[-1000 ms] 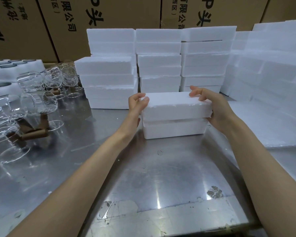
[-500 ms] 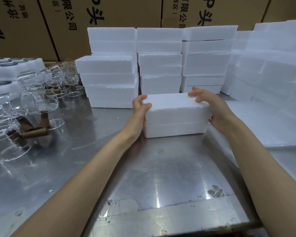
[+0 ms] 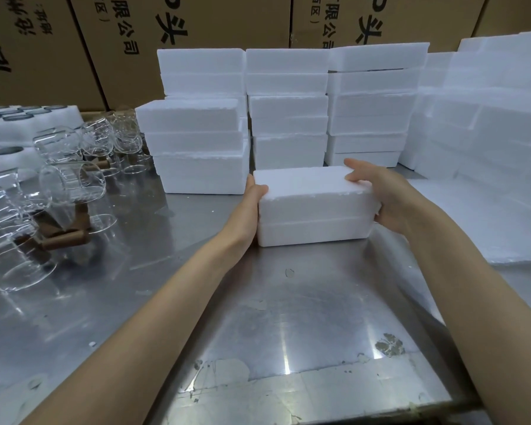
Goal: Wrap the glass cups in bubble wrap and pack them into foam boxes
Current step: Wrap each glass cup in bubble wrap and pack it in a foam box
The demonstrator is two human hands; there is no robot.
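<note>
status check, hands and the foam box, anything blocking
Both hands, left and right, grip the closed foam box by its ends. Box on steel table. Foam stacks right behind it.

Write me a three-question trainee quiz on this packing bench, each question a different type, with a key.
1. True or false: the lid of the foam box between the hands sits closed on its base.
2. Multiple choice: where do the glass cups lie? A) on the person's left, B) on the person's right, C) inside the open box.
3. Fill in: the left hand and right hand hold the box by its two ____.

Key: 1 true; 2 A; 3 ends.
</note>
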